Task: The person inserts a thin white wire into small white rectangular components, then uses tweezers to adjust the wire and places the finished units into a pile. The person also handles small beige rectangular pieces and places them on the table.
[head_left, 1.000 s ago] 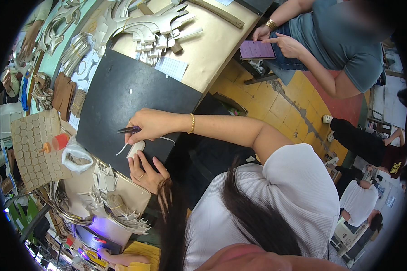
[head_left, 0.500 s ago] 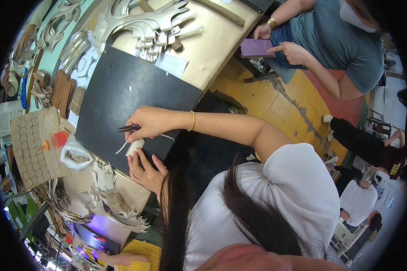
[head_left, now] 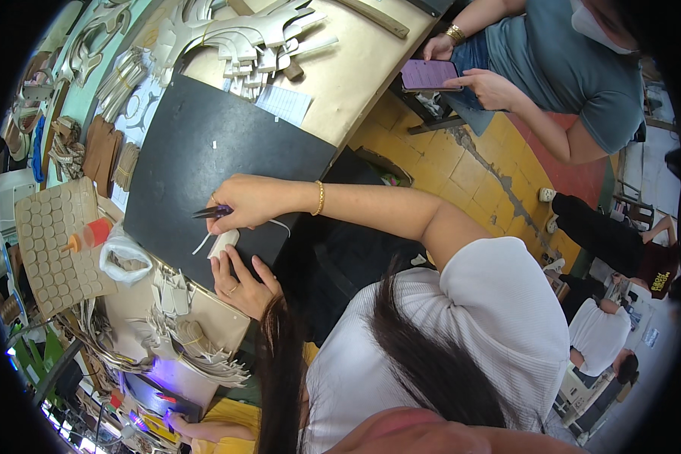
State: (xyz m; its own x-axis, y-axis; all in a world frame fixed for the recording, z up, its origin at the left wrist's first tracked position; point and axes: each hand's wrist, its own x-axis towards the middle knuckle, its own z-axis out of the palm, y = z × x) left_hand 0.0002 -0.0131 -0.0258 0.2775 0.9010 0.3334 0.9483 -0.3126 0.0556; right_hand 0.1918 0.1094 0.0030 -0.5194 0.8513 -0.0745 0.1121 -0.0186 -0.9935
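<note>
On the dark mat, my right hand is closed around small dark snips with some purple on them. Their pointed tips stick out toward the left. Just below, the fingertips of my left hand press on a small cream-coloured piece, with the fingers spread and a ring on one. A narrow white strip shows to the left of the piece, and a thin white end also comes out right of my right hand. The join between strip and piece is hidden by my fingers.
Bundled cream cut pieces lie at the far side, beside a lined paper sheet. To the left are a squeeze bottle, a plastic bag and a panel of round pieces. At right a person holds a phone.
The snips have tilted very slightly in my right hand, and the left hand has barely shifted. Both hands keep the same hold. The whole view has moved a little.
</note>
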